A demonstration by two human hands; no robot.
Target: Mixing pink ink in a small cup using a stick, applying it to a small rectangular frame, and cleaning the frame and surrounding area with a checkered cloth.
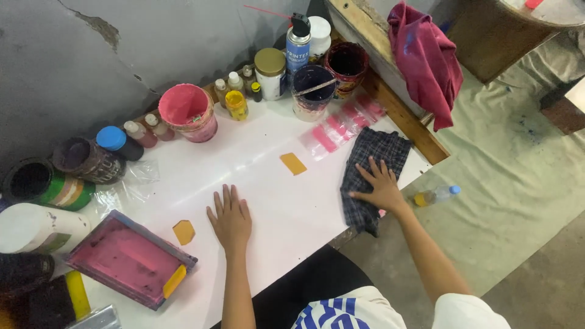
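Left hand (230, 218) flat on smooth white table (268, 158); right hand (379, 183) on crumpled checked cloth (372, 173).

Blue-label spray can (298, 45), back edge.

Soft, even daylight fills the scene, and the white table (268, 183) reads brightest, with mild glare toward two o'clock. Shadows are faint and short. Edges bow slightly from wide-angle distortion; focus stays fairly sharp throughout.

Cracked grey wall (91, 55) behind white table (268, 176).
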